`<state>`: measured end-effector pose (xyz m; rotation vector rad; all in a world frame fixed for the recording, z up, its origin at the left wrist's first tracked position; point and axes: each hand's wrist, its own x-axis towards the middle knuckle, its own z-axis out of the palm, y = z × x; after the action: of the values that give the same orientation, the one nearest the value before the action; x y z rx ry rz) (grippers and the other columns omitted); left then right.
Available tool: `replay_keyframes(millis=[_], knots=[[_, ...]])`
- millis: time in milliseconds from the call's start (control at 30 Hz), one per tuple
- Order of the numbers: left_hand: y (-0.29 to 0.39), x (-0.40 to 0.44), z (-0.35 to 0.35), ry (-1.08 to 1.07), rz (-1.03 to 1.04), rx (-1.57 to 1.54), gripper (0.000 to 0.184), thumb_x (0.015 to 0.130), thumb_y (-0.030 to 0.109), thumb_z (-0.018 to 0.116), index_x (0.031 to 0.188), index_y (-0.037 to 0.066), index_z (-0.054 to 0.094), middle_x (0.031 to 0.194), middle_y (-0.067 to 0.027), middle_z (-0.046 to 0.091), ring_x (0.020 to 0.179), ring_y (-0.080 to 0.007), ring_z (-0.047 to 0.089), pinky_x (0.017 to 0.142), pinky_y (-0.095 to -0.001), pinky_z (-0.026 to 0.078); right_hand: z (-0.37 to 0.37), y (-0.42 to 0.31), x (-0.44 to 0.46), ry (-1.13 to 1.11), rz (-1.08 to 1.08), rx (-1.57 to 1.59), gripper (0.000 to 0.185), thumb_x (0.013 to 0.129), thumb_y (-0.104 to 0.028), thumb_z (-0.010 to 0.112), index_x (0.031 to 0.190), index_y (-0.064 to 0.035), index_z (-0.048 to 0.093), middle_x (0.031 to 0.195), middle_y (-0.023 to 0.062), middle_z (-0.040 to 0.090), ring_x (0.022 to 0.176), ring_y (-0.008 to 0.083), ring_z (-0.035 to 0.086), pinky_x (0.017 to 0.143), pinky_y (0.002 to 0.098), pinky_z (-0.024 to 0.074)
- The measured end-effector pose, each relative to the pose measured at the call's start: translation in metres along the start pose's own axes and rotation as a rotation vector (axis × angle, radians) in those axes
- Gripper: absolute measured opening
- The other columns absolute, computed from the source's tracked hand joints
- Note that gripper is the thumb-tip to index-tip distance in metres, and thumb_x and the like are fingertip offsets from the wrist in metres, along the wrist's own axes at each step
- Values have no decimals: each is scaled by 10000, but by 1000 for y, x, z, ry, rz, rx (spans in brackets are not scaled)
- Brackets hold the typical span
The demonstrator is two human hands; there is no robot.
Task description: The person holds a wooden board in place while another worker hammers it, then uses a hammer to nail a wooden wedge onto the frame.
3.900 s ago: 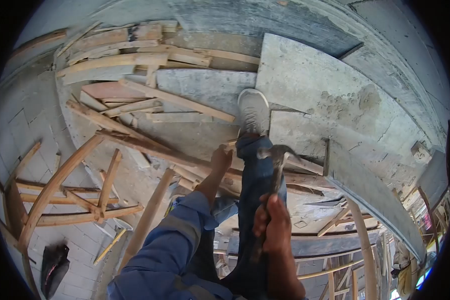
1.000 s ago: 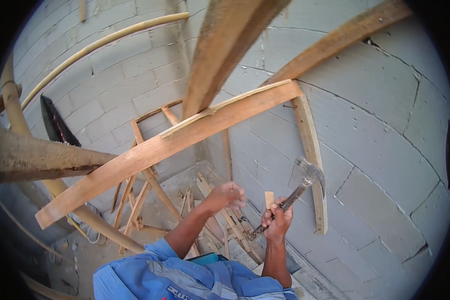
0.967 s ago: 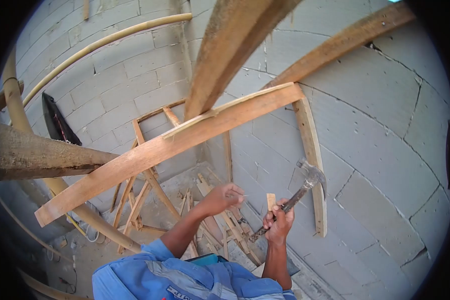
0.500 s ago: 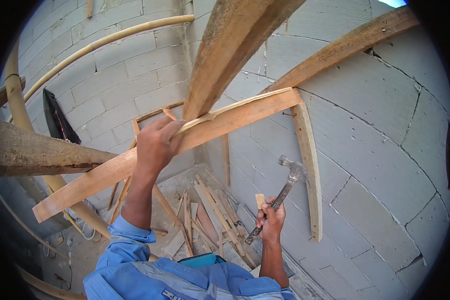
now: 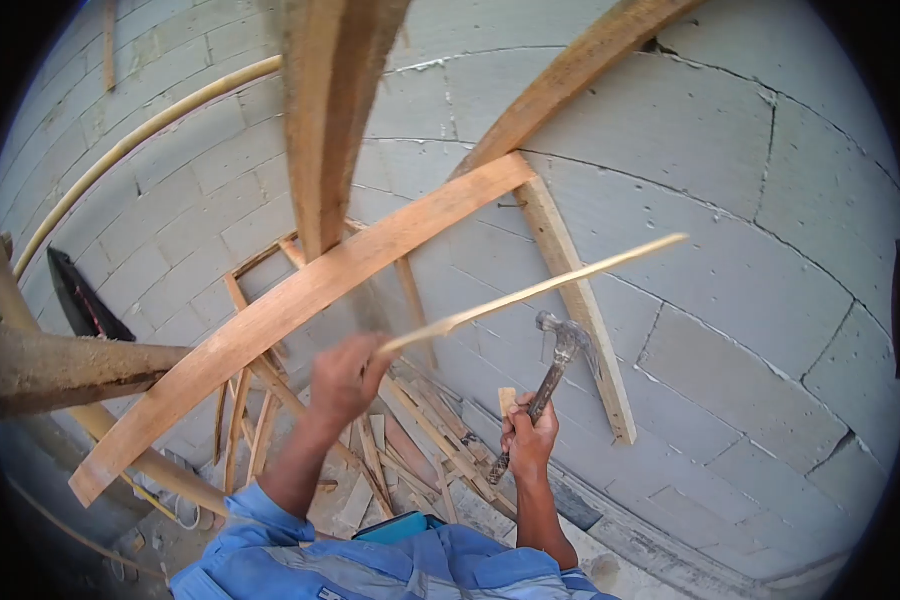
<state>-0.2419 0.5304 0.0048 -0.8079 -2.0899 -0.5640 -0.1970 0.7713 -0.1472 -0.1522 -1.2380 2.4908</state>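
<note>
My left hand (image 5: 346, 388), a little blurred, is closed round one end of a thin, pale wooden strip (image 5: 555, 281). The strip slants up to the right, in front of the wall. My right hand (image 5: 532, 440) grips a claw hammer (image 5: 551, 378) by its dark, worn handle, head up. A small wood block (image 5: 507, 402) is pinched in the same hand. Above and beyond my hands, a flat reddish plank (image 5: 315, 290) runs diagonally; its upper right end meets a short upright piece of wood (image 5: 582, 310).
A thick post (image 5: 320, 120) rises behind the plank, and a beam (image 5: 80, 370) juts in from the left. Another beam (image 5: 580, 75) leans along the grey block wall (image 5: 710, 330). Wood offcuts (image 5: 420, 430) litter the floor. A bamboo pole (image 5: 140, 135) curves at upper left.
My left hand has come down off the plank, bringing the thin strip away from its upper edge. My right hand still holds the hammer and block. The view has shifted to the right.
</note>
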Motion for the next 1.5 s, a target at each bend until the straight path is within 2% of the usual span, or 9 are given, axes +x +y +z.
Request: replay_keyframes(millis=[233,333,433,600,733,800,900,1100,1500], knots=[[-63,-183,92,-295,-467,-250,147,953,132,675,1016,0,687,772,-136,673,625,-226,670,586,-340,513,-63,-1,-27,212,49,-174,66,950,-65,504,1011,-88,509,640,18,525,403,85,438,339,239,351],[-89,-256,101,-420,-401,-266,162,968,155,669,1015,1,680,732,-121,659,595,-181,658,579,-320,509,-74,-5,-40,242,68,-199,68,965,-88,516,1032,-92,525,635,13,527,409,77,428,352,237,344],[-98,-300,104,-768,-506,-32,280,924,225,713,1106,21,654,933,-195,686,818,-354,687,715,-447,536,-86,3,-49,289,102,-177,70,968,-89,560,1037,-91,551,627,16,532,408,73,418,357,239,340],[-73,-286,128,-860,-532,-96,543,880,263,750,1337,30,573,1286,-240,627,1170,-389,621,974,-478,500,-99,11,-56,292,192,-177,73,969,-68,609,1032,-78,573,628,6,555,420,53,415,368,236,314],[1,-213,159,-983,-578,-671,581,898,169,764,1409,35,522,1290,-198,636,1098,-302,692,895,-388,551,-97,23,-57,287,263,-184,58,980,-92,623,1012,-81,576,615,5,556,426,53,422,379,234,317],[37,-185,168,-923,-536,-909,560,896,127,758,1405,37,542,1287,-190,636,1053,-282,699,878,-378,549,-93,32,-60,289,286,-197,58,986,-103,626,1000,-80,574,616,6,558,434,53,431,386,233,324],[67,-152,180,-677,-233,-843,436,902,91,737,1316,23,620,1238,-188,658,1012,-289,699,858,-378,549,-91,42,-62,177,282,-180,120,1012,-180,638,991,-82,571,628,3,558,459,51,447,406,230,339],[40,-138,183,-638,-105,-667,237,914,52,703,1141,-16,698,1062,-185,696,969,-324,691,839,-370,551,-72,45,-40,110,182,-364,240,1012,-291,659,939,-79,572,661,-34,528,568,43,468,504,235,368],[-90,-7,205,-293,-548,-502,273,949,205,657,1077,-33,694,982,-195,721,897,-284,700,801,-362,534,-35,21,-12,-59,-13,-707,368,969,-376,708,1108,-45,626,675,-27,550,618,72,515,568,273,424]])
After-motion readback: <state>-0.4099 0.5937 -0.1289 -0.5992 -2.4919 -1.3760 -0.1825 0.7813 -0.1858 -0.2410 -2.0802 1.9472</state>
